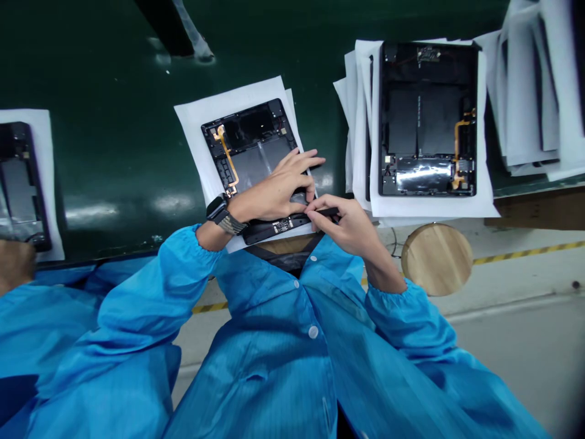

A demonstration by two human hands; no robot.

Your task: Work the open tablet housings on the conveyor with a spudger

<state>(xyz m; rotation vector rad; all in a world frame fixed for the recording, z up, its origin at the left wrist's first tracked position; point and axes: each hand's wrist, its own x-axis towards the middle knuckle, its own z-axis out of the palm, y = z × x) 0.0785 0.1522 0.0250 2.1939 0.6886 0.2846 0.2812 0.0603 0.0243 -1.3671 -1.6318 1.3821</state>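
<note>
A tablet with its back off (249, 143) lies tilted on white sheets (192, 125), its dark inside and an orange flex cable (227, 155) showing. My left hand (278, 189) rests over its lower right part. Thumb and index finger curl toward each other there, the other fingers stretched out; anything between the tips is hidden. Pinched in my right hand (342, 222) is a black, pen-like tool (328, 212), at the tablet's right edge. The fingertips of both hands meet there. Below them a small circuit board (283, 227) shows along the tablet's lower edge.
To the right, another opened tablet (427, 122) tops a stack of white sheets (361, 122). More layered sheets (525, 103) stand farther right. At left, a co-worker's hand (16, 265) is by a third tablet (21, 183). A round wooden stool (437, 259) stands below the green table (114, 122).
</note>
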